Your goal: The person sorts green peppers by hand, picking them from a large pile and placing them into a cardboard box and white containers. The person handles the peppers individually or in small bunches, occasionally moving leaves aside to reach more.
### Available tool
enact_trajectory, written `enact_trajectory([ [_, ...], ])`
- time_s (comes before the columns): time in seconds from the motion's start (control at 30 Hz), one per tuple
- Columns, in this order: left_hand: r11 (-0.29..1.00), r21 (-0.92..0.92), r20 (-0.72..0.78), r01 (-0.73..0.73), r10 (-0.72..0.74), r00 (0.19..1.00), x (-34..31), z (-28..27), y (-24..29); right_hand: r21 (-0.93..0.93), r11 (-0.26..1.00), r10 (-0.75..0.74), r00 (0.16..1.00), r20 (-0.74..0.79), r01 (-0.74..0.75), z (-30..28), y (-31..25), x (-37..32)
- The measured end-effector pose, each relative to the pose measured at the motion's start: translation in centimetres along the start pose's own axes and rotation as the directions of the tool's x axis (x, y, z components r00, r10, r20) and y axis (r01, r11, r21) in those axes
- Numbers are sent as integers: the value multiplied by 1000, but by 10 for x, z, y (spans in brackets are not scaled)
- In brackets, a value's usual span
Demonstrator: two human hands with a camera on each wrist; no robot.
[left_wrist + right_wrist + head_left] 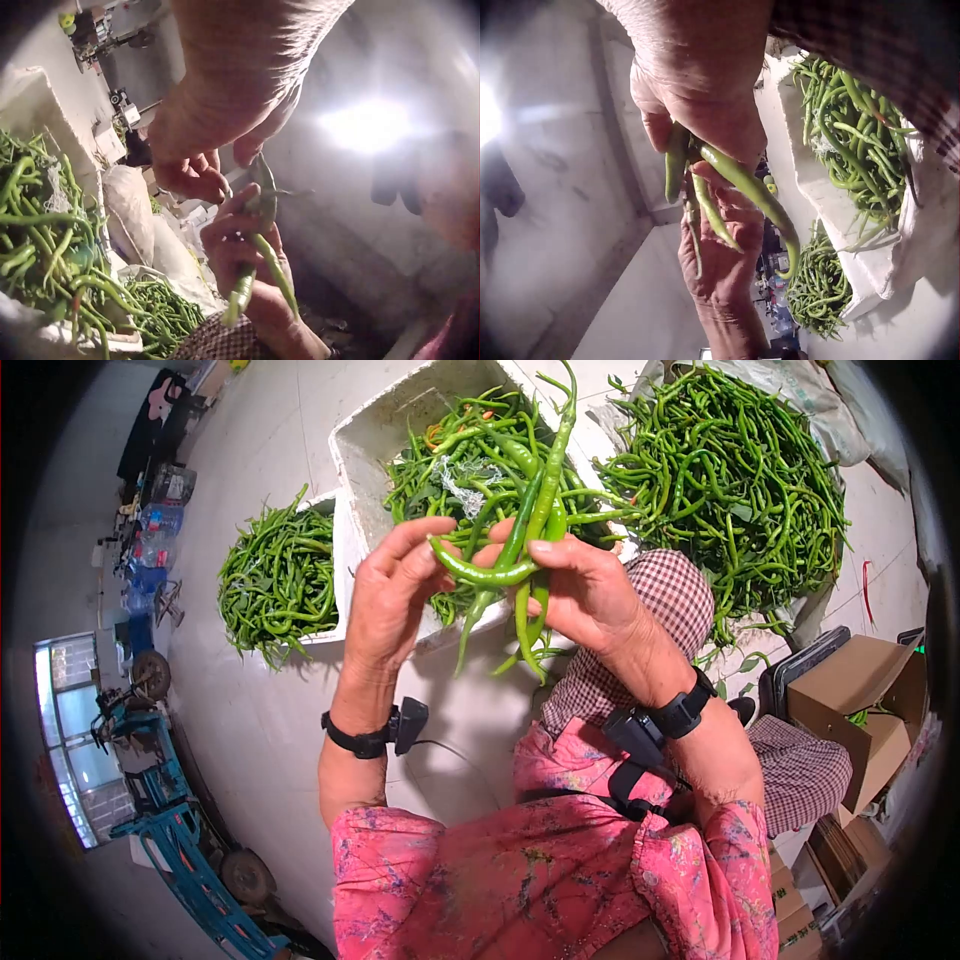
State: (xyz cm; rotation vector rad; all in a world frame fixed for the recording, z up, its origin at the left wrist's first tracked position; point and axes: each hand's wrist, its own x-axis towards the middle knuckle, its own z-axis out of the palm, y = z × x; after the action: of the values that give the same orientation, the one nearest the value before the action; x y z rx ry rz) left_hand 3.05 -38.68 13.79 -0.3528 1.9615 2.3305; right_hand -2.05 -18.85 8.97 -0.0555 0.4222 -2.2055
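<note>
Several long green chili peppers [550,480] are bunched in my right hand [605,600], its thumb laid over them and its fingers behind. One curved pepper [480,572] crosses the bunch, and its tip points toward my left hand [385,600]. That left hand is raised beside the bunch, fingers loosely bent; in the left wrist view its thumb [247,152] and forefinger stand apart, close to the peppers [266,202]. From the right wrist view, peppers [754,191] hang below my right palm, with the left hand [727,277] behind them. Below is a white foam box [372,455] of green chilies.
A smaller heap of chilies [275,580] fills another white box at the left. To the right, a large chili pile [725,480] lies beside pale sacks [835,420]. An open cardboard box [850,680] stands far right, a teal cart [190,860] far left.
</note>
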Motion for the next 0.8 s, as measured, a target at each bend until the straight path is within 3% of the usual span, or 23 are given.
enact_trajectory([
  [0.13, 995, -97, 107, -4, 15, 994, -13, 20, -2, 62, 996, -61, 997, 50, 58, 7, 0, -3],
  [0.2, 998, 56, 156, 6, -15, 988, -15, 21, -2, 85, 995, -55, 998, 6, 55, 1, 2, -1],
  [0.37, 1000, -25, 124, 2, 2, 992, -21, 31, -3, 140, 989, -63, 995, 78, 52, 6, 0, -4],
  [0.67, 999, 36, 87, 3, -6, 996, -21, 34, -10, 61, 995, -82, 996, -39, 84, -5, 6, -3],
  [0.73, 1000, -28, 25, -10, 10, 1000, -20, 37, -11, 62, 994, -89, 995, -54, 93, -7, 7, -2],
  [0.8, 1000, -21, 54, -10, 11, 999, -21, 32, -11, 64, 992, -100, 992, -74, 105, -10, 8, -2],
])
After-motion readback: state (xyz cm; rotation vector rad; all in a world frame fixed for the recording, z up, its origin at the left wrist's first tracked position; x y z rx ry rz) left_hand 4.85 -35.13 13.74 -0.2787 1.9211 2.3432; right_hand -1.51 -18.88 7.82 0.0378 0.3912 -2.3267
